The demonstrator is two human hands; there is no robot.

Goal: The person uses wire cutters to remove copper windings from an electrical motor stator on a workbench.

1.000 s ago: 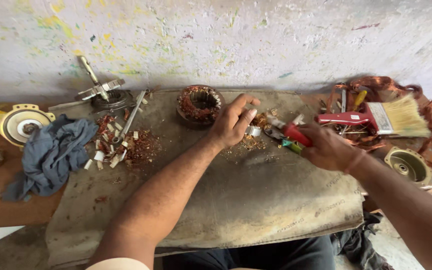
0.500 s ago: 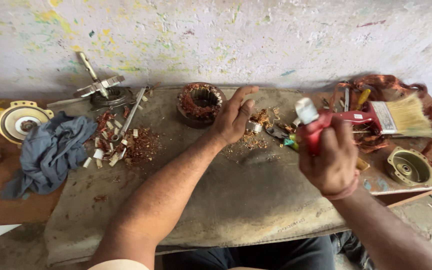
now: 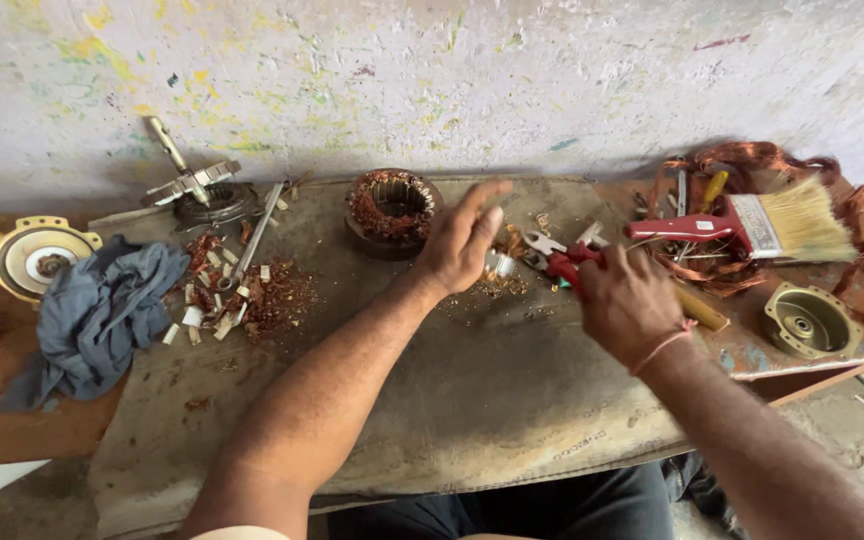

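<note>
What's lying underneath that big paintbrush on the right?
Under the paintbrush lies a tangle of copper wire on the wooden bench. Whatever sits beneath the wire is covered.

right hand (image 3: 627, 305): grips red pliers (image 3: 564, 262) | left hand (image 3: 464, 240): fingers spread, maybe holding small part | stator (image 3: 392, 208) beside

Copper, steel and worn cloth on the bench

Stator (image 3: 390, 205) shows dull copper windings; pliers (image 3: 564, 258) pair bare metal jaws with glossy red plastic grips; the mat (image 3: 472, 400) is rough, stained fabric; the grey rag (image 3: 97, 315) looks soft, matt.
</note>
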